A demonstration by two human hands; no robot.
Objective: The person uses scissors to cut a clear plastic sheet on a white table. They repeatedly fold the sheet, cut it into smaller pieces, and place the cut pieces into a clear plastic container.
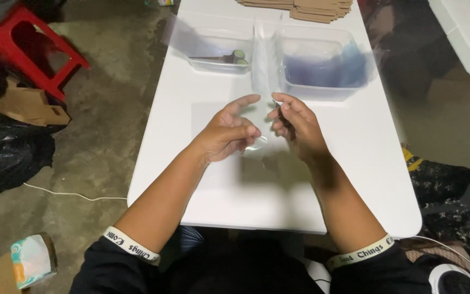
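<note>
I see a clear plastic sleeve (262, 71) standing up between my two hands, its lower end pinched near my fingers just above the counter (213, 179) and its top reaching up between the two tubs. My left hand (229, 133) has a narrow grip, thumb and curled fingers closing on the sleeve's lower edge; my right hand (295, 122) pinches the opposite edge with thumb and forefinger. The film is so thin and glossy that I can hardly make out its borders, so I judge the main risk is that it slips out of one pinch and flops over, or that the two layers cling together and crease if I pull unevenly. Behind it on the left, a clear tub (213, 51) holds a pair of scissors (227, 57); on the right a second clear tub (322, 62) holds something blue. The tall sleeve stands close to both, and a wide sweep could knock it against a rim. Flat cardboard pieces (311, 8) are stacked at the far end, a red stool (31, 46) stands on the floor to the left
</note>
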